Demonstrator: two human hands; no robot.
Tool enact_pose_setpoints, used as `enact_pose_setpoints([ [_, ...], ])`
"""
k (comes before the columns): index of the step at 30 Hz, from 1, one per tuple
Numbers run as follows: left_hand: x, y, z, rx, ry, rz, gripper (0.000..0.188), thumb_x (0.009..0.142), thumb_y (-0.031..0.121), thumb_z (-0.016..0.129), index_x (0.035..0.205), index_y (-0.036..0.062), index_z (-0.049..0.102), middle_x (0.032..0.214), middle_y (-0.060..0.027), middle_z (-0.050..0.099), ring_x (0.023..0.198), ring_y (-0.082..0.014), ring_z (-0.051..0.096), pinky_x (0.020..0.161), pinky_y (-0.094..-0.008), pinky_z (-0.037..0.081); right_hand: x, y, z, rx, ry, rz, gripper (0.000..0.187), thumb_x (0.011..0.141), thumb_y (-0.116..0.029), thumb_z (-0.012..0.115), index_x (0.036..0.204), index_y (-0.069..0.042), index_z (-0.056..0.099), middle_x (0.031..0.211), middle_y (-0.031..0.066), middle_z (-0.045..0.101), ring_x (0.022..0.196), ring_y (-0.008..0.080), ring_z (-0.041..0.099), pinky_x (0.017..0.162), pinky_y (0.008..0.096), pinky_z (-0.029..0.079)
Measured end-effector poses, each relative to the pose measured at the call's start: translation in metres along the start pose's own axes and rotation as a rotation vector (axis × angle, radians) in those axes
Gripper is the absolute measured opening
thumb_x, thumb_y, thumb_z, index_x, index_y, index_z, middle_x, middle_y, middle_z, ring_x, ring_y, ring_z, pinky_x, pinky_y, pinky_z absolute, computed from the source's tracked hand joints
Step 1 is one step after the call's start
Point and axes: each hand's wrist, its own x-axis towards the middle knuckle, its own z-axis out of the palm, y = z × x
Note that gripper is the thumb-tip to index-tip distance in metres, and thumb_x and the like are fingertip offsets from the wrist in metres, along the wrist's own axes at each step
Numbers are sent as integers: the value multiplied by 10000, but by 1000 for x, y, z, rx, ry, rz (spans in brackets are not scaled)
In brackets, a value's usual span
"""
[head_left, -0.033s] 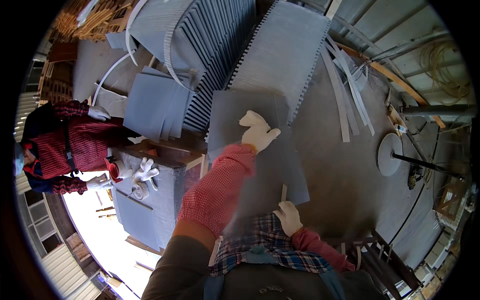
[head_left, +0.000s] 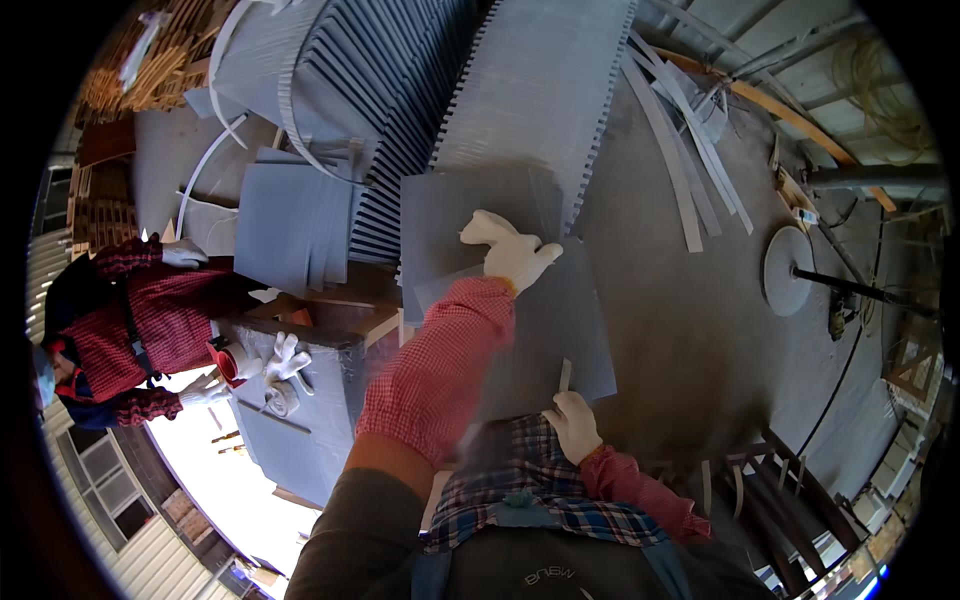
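Note:
A grey flat sheet point(head_left: 545, 320) lies in front of my body, overlapping another grey sheet point(head_left: 430, 205) beyond it. My left hand point(head_left: 515, 258), in a white glove, rests on the sheets with its thumb apart from its fingers. At the near right corner, my gloved right hand point(head_left: 575, 428) is closed round a thin pale strip point(head_left: 566, 375) that sticks up past the fingers. What the strip belongs to cannot be made out. Red checked sleeve covers reach both wrists.
Beyond stand a toothed-edge grey stack point(head_left: 545, 90) and a row of upright grey panels point(head_left: 345, 75). Loose sheets point(head_left: 290, 225) lean at left. A co-worker point(head_left: 150, 320) stands beside a grey table point(head_left: 335, 400) holding a spare glove point(head_left: 287, 358). Long strips point(head_left: 665, 150) lie right; a round disc point(head_left: 787, 270) stands farther right.
The whole view has shifted slightly, with the background stacks moving up and left. Both hands keep nearly the same places on the sheets, and the right still grips the strip.

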Motion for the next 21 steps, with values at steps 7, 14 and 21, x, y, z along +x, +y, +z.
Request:
enact_pose_setpoints([
  [7, 63, 1, 24, 363, 178, 411, 483, 894, 480, 735, 763, 19, 680, 739, -166, 667, 733, -371, 660, 716, -483, 526, 55, 34, 113, 570, 325, 116, 183, 953, -82, 678, 1099, 14, 623, 1054, 235, 625, 1001, 465, 599, 861, 512, 491],
  [14, 87, -17, 9, 504, 179, 719, 454, 855, 452, 782, 702, 52, 632, 668, -124, 600, 671, -350, 607, 646, -482, 474, 97, -51, 158, 420, 237, 116, 190, 1008, -142, 652, 1138, -5, 629, 1122, 173, 612, 1091, 366, 602, 930, 436, 488],
  [21, 74, -25, 16, 530, 225, 787, 327, 818, 361, 817, 823, 67, 674, 772, -109, 628, 873, -329, 631, 782, -460, 503, 109, -19, 211, 13, 223, -136, 321, 856, -101, 692, 1165, -25, 649, 1168, 164, 588, 1106, 375, 573, 941, 453, 484],
])
